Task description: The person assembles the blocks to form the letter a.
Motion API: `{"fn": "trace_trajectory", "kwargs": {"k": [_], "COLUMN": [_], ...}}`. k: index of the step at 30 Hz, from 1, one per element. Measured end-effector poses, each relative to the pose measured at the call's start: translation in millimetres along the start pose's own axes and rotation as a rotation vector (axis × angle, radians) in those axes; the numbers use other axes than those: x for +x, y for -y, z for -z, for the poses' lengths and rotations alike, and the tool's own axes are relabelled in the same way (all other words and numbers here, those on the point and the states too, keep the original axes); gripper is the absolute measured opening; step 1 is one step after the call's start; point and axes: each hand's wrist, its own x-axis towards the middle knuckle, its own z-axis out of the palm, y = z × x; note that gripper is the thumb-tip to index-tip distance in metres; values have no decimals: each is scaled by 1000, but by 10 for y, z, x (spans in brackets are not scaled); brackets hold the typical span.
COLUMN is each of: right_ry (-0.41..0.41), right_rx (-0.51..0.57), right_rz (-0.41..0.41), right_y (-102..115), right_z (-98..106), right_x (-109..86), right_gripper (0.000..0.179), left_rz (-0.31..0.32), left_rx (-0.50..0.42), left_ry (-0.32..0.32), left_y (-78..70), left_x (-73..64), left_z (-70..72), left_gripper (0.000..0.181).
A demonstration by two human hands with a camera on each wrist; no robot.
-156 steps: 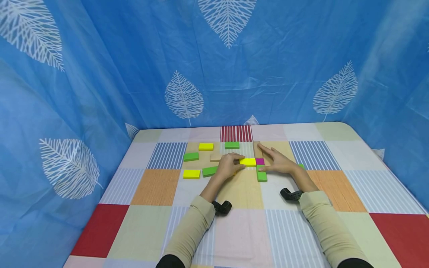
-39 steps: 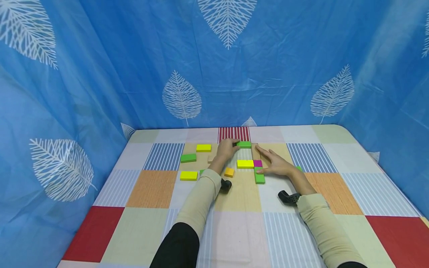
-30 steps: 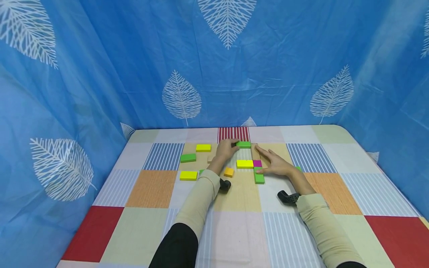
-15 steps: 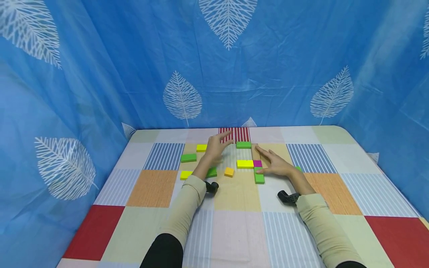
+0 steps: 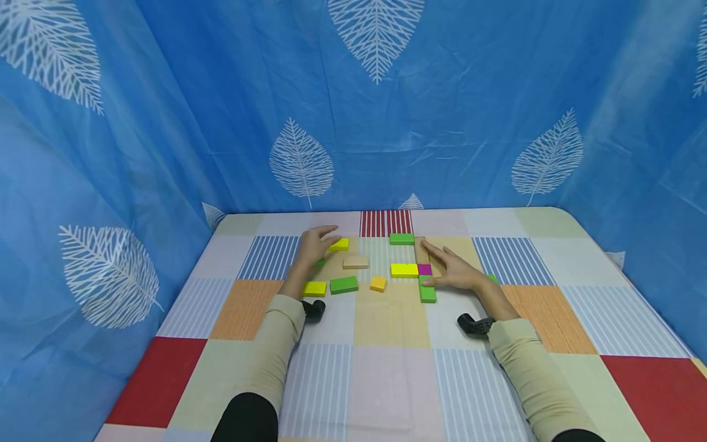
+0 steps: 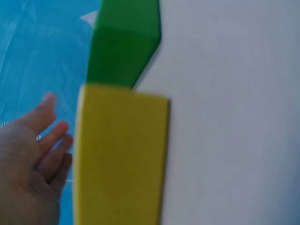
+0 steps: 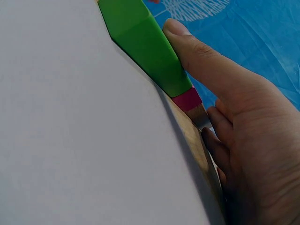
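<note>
My left hand [image 5: 312,245] is at the left side of the blocks, fingers extended and nothing visibly held. Its fingertips are by a yellow block [image 5: 339,244]; I cannot tell whether they touch. The wrist partly covers a green block [image 5: 320,262]. My right hand [image 5: 455,269] stays spread: its thumb touches an upright-lying green block [image 5: 428,290], while the fingers reach to a plain wooden block [image 5: 421,250]. Between these sits a small magenta block [image 5: 424,269], with a yellow block [image 5: 404,271] adjoining its left. A green block [image 5: 401,239] lies at the back, left of the wooden one.
Loose on the patchwork cloth [image 5: 386,387] are a small orange block [image 5: 378,283], a wooden block [image 5: 355,263], a green block [image 5: 344,285] and a yellow block [image 5: 315,289]. A green block [image 5: 493,278] shows partly behind the right wrist. A blue curtain [image 5: 431,123] stands behind.
The left hand let go of the yellow block beside the magenta one, shifted the back green block rightward, released it and moved left. The right hand has stayed in place.
</note>
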Motion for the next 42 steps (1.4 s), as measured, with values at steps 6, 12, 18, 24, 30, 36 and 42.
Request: {"fn": "trace_trajectory", "kwargs": {"k": [6,12,18,24,30,36,42], "right_ry": [-4,-7,-8,-11,-11,-10,-10], "right_rx": [13,14,18,19,23,25,22], "right_rz": [4,-4,3,11,11,5,5], "right_y": [-3,-7,-10,6,14,-1,-17], "right_z": [6,4,-9,-17,-9,-11,-19], "right_x": [-3,-1,9,-11,-22,-18,-10], "right_gripper": [108,108,108,107,107,107,107], "left_rz": [79,90,119,90,128,66,39], "left_rx": [27,98,115,96,17,7,113], "left_ry": [76,107,123,94,69,39,-4], "left_y": [150,200,166,60,-157,-342,-400], "left_x": [-43,-50,-63,-98,-90,-55,-43], "left_z": [47,60,72,24,-175,-472,-678], "left_gripper": [41,38,34,33,35,32,31]}}
